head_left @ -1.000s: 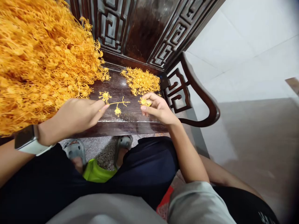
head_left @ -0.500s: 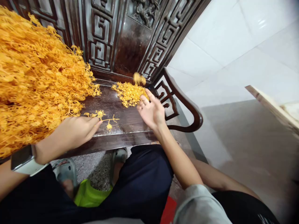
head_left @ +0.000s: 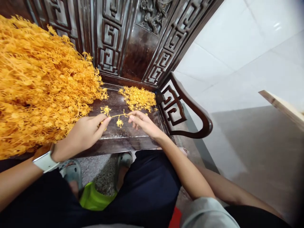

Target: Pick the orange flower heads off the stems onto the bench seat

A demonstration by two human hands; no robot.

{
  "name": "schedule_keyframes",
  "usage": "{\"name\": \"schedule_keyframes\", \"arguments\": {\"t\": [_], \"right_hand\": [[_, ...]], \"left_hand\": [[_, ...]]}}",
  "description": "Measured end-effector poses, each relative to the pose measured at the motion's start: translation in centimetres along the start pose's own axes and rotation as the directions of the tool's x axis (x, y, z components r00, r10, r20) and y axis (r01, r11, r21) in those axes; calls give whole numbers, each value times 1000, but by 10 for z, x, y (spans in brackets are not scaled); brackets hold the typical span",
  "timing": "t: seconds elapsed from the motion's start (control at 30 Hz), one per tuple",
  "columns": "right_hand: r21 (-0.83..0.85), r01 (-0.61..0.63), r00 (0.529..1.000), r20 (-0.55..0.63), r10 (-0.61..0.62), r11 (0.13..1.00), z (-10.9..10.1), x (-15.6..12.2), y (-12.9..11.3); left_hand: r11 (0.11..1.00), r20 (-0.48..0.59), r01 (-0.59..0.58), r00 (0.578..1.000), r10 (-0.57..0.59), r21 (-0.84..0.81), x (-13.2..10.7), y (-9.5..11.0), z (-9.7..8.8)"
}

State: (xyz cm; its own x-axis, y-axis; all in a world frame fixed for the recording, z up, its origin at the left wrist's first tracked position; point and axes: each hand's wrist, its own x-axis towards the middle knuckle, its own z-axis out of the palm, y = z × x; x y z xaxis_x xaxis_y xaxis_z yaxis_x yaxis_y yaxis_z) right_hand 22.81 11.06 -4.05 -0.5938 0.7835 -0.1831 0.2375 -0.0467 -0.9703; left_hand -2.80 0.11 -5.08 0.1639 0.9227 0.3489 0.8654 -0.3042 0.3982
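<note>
Between thumb and fingers my left hand (head_left: 89,131) pinches a thin yellow artificial flower sprig (head_left: 116,116). One frilly flower head sits near those fingertips and another hangs under the middle of the stem. My right hand (head_left: 144,124) has its thumb and forefinger closed at the bare forked end of the same sprig. Just behind it, on the dark wooden bench (head_left: 114,101), lies a small heap of loose yellow flower heads (head_left: 139,98). A large pile of yellow flower sprigs (head_left: 47,85) fills the left, close beside my left hand.
The bench has a carved lattice back (head_left: 140,50) and a curved armrest (head_left: 190,104) at the right. Another person's leg (head_left: 228,186) shows at the lower right. Below are a green plastic object (head_left: 95,198) and grey clogs (head_left: 71,171) on the floor.
My right hand has come back from the small heap to the sprig's end, its fingers closing there. A flower head that was blurred in the air above the heap is no longer airborne.
</note>
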Motion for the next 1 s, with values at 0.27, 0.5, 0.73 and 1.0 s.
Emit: {"name": "schedule_keyframes", "arguments": {"t": [0.27, 0.5, 0.73, 1.0], "right_hand": [[188, 11, 961, 270, -62, 982, 36, -14, -18], [117, -8, 684, 725, -80, 993, 36, -28, -40], [236, -36, -406, 884, -230, 971, 72, -21, -35], [620, 192, 957, 52, -284, 761, -29, 1, -40]], "left_hand": [[989, -57, -136, 989, 139, 54, -7, 5, 1], [911, 41, -352, 935, 352, 217, 1, -24, -15], [963, -152, 208, 971, -183, 171, 23, -65, -45], [972, 96, -12, 995, -10, 233, 20, -47, -26]]}}
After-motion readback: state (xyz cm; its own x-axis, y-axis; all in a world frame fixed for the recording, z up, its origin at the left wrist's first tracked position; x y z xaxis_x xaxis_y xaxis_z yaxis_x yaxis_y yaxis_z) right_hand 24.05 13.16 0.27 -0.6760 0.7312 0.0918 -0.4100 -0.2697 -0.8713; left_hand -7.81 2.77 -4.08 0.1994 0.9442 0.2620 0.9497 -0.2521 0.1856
